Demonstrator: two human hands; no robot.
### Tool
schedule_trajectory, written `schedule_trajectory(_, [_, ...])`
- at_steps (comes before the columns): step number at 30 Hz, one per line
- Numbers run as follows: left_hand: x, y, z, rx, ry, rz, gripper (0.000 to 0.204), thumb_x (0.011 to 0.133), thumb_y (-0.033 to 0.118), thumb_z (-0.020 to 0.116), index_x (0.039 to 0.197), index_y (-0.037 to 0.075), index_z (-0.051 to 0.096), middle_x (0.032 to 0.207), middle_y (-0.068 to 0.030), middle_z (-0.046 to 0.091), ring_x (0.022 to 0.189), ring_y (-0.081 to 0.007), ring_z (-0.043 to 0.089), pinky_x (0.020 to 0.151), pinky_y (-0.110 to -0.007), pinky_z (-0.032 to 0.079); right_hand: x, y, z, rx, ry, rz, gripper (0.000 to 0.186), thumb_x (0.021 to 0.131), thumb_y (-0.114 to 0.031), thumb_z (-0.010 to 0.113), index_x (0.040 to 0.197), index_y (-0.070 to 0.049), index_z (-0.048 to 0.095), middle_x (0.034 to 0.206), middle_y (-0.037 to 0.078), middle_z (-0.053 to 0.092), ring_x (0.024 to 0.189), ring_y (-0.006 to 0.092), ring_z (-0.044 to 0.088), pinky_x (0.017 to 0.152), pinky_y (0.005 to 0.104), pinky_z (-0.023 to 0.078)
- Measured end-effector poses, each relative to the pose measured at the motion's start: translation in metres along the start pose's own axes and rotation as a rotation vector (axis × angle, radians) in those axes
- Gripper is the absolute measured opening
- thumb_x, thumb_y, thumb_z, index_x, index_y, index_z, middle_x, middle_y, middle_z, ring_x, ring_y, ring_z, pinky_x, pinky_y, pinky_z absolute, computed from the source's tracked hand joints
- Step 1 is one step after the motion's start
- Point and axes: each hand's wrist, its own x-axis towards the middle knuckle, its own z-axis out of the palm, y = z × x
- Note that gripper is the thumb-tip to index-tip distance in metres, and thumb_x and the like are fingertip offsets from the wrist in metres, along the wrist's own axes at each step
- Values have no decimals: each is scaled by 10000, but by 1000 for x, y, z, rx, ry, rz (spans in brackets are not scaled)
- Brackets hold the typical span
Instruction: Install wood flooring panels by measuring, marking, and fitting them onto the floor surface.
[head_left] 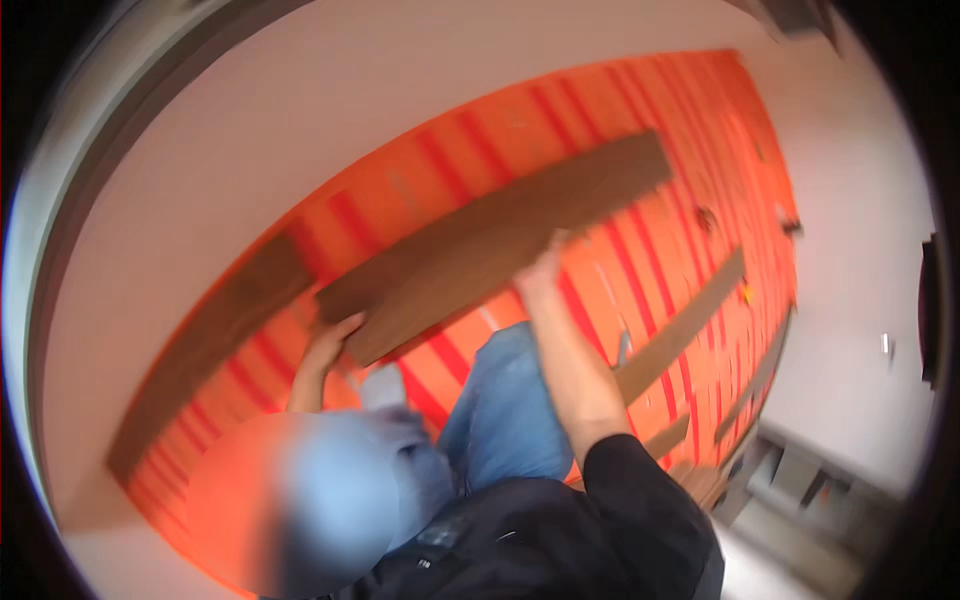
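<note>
A long brown wood-look floor plank (490, 240) is held in both my hands, slanting up to the right over an orange underlay with red stripes (450, 365). My left hand (328, 345) is closed on the plank's near left end, the thumb lying over its top face. Along the near long edge, further right, my right hand (543, 268) grips it with the fingers mostly hidden underneath. Beyond the plank's left end, another brown plank (215, 350) lies along the wall. Motion blurs the picture somewhat.
To the right, a loose plank (690, 325) lies on the underlay, with a shorter piece (668, 437) nearer me. A small grey object (624, 348) and a dark one (707, 218) lie about. Pale walls (300, 110) bound the floor; grey steplike shapes (800, 510) stand lower right.
</note>
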Motion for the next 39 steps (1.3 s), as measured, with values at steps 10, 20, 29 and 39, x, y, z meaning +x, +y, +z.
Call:
schedule_trajectory(10, [46,-38,-21,400,185,94,631,942,235,753,1427,-81,503,1426,-194,560,1197,-322,604,1005,-430,506,4,-16,-9,-595,202,135,557,1056,-507,522,1421,-88,556,1458,130,584,1323,358,556,1081,532,463])
schedule_trajectory(20, [65,23,-26,1140,90,-412,540,1054,470,563,1170,-50,653,1005,-160,675,736,-242,669,552,-435,674,-376,-130,-309,-1472,1036,44,178,963,-173,565,994,-84,717,926,226,720,912,387,717,833,486,579])
schedule_trajectory(29, [-9,20,5,1070,-90,-64,402,1065,400,596,947,18,638,723,-53,589,586,-107,559,523,-316,581,-535,-136,-412,-1528,1396,222,241,983,-229,525,1060,-92,707,1122,222,732,1055,409,708,927,501,565])
schedule_trajectory(39, [-58,17,30,1066,-151,-63,326,1044,372,645,1061,47,656,899,-64,724,725,-107,647,651,-261,521,-497,-89,-459,-1975,1199,325,358,992,-168,457,1275,18,570,1079,221,708,1020,366,717,901,494,575])
